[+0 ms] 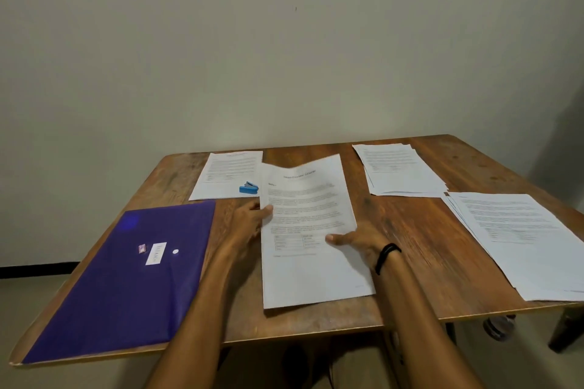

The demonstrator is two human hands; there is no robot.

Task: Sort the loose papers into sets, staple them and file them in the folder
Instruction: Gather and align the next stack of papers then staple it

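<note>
L hand (249, 221) & R hand (357, 241) pinch paper set (313, 224) by its side edges at table (395, 230) centre, long axis pointing away from person; stapler (248, 188) sits just beyond L fingers (268, 208), so L is nearer, folder (126, 278) farther left.

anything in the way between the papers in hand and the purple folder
Nothing visible does. The held papers sit just right of the purple folder, with only a strip of bare table and the left hand holding their edge between them.
</note>
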